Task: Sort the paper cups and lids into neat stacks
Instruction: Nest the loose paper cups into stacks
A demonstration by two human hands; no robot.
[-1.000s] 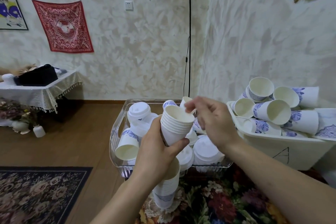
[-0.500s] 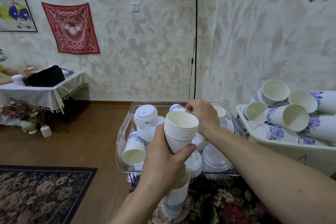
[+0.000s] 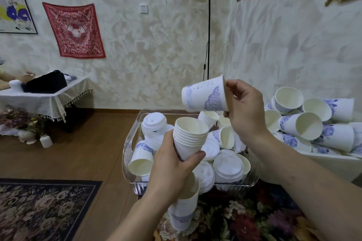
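Note:
My left hand (image 3: 172, 164) grips a nested stack of white paper cups (image 3: 189, 137), mouth up, over the clear bin. My right hand (image 3: 244, 109) pinches the rim of a single white cup with a blue flower print (image 3: 204, 96), held on its side above and right of the stack. Under both hands, the clear plastic bin (image 3: 128, 143) holds several loose cups and white lids (image 3: 228, 166). A second stack of cups (image 3: 186, 209) stands on the flowered tablecloth below my left wrist.
A white tray (image 3: 323, 162) at the right is piled with several blue-printed cups lying on their sides. A floor lamp (image 3: 207, 25) stands behind the bin. A side table (image 3: 45, 96) with a black bag is at the far left, a patterned rug (image 3: 39, 207) on the wooden floor.
My right hand has lifted a single blue-printed cup out of the bin, up to the right of the stack. My left hand still holds the stack in place.

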